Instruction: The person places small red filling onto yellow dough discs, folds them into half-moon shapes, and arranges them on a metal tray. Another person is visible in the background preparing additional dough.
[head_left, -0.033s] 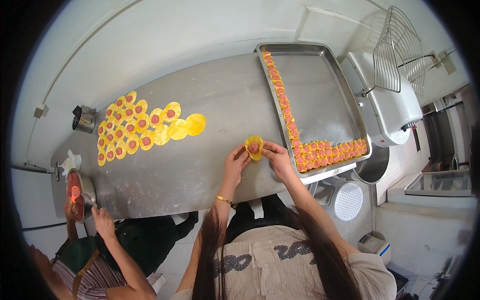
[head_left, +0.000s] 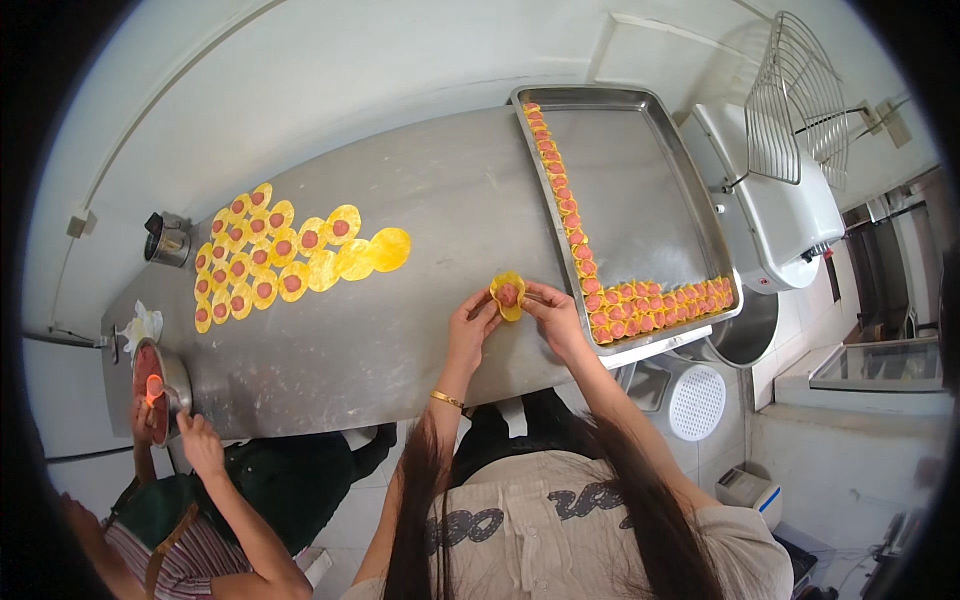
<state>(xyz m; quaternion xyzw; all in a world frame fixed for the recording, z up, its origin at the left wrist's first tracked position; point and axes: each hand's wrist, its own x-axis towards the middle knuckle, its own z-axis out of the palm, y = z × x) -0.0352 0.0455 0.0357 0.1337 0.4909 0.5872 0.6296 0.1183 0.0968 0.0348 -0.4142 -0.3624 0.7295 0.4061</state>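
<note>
Two hands [head_left: 515, 318] pinch a dumpling [head_left: 508, 294]; tray [head_left: 640, 150] holds dumplings.

The person wears a pale cream short-sleeved top with dark lettering across the chest, and long dark straight hair hangs down over both shoulders. A thin gold bangle [head_left: 447, 400] circles the wrist behind the left hand [head_left: 472, 322]; both forearms are bare.

A steel table [head_left: 400, 330] holds filled yellow wrappers [head_left: 270, 255] at nine o'clock, a metal cup [head_left: 168, 240] beyond; a white mixer [head_left: 780, 210] stands at two o'clock.
</note>
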